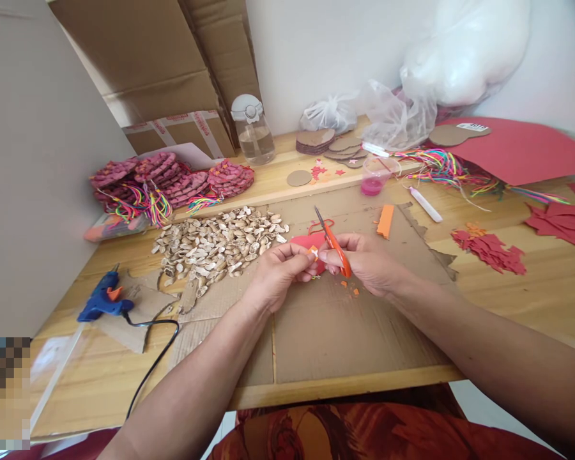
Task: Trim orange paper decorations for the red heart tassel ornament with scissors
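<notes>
Between the fingertips of my left hand [283, 271] is a small orange paper piece [314, 252] with a white patch on it. My right hand [364, 262] grips orange-handled scissors [334, 241], their dark blades pointing up and away from me. The fingertips of both hands almost meet. Behind and under them lies a red piece [306, 241] with a red string, partly hidden by my fingers. A few orange scraps [349, 287] lie on the cardboard sheet [326, 338] below my right hand. An orange strip [386, 221] rests farther right.
Peanut shells [225, 246] are heaped left of my hands. A blue glue gun [100, 297] with a black cord lies at far left. Behind stand a water bottle [253, 131], a cup of pink stuff [374, 182] and cardboard discs [315, 142]. Red scraps [491, 249] lie right.
</notes>
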`<state>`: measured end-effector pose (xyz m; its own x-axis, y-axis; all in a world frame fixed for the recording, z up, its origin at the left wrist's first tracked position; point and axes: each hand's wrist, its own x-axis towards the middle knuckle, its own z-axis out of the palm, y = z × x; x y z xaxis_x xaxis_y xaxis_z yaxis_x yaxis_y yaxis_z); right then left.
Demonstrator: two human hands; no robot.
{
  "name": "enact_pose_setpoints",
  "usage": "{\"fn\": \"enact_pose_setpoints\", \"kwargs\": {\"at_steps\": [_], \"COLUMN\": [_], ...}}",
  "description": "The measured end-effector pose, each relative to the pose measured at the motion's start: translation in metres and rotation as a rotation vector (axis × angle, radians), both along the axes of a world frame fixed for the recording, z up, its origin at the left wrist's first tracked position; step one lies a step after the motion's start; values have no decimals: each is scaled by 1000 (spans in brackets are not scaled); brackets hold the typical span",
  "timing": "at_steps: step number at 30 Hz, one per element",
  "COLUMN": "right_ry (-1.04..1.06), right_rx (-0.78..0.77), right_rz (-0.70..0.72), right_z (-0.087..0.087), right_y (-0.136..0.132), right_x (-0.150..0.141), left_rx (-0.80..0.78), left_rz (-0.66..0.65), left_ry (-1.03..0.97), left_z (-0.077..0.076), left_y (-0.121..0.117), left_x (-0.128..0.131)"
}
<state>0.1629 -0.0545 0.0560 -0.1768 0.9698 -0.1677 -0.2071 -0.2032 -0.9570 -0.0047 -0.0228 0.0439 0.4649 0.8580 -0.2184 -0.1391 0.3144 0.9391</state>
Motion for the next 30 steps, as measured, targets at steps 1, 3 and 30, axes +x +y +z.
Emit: {"fn": "enact_pose_setpoints", "kwargs": {"at_steps": [1,3,30], "right_ry": [-2,-7,-78], "right_rx": [5,10,-10], "right_rz": [6,6,-6], "right_z": [1,0,-1], "right_y": [0,0,0], "right_x": [0,-1,-1], "left_rx": [-4,-13,59], "left_rz": [0,2,-21], "left_ry": [-1,-7,99], "left_z": [0,2,1], "left_y": [0,-1,0], "left_x": [0,1,1]}}
